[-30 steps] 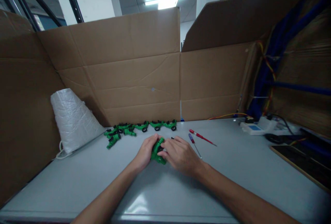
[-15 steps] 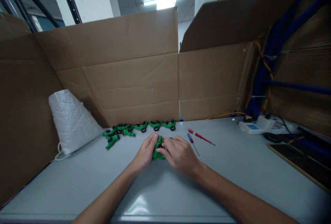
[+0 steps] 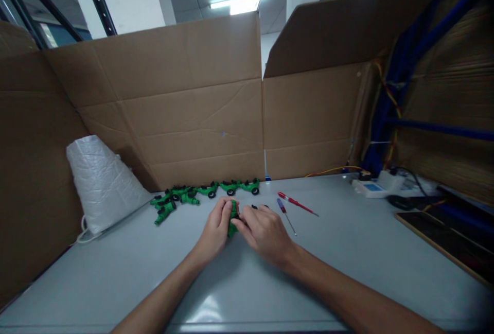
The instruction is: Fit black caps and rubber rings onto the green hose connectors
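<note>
A small green plastic toy car (image 3: 232, 221) is held between both hands over the grey table (image 3: 347, 251). My left hand (image 3: 215, 230) is curled around its left side. My right hand (image 3: 266, 233) pinches it from the right, fingers closed on the piece. Most of the toy is hidden by the fingers. A row of several green toy cars with black wheels (image 3: 208, 191) lies just beyond the hands, along the cardboard wall.
Two screwdrivers, one with a red handle (image 3: 297, 204) and one with a blue and red handle (image 3: 284, 214), lie right of the hands. A white woven sack (image 3: 101, 182) stands at left. Cardboard walls (image 3: 193, 112) surround the table. A white device with cables (image 3: 376, 186) sits far right.
The green toy has been turned in my hands and is now more covered by my fingers. The view has shifted slightly; both hands stay at the same spot.
</note>
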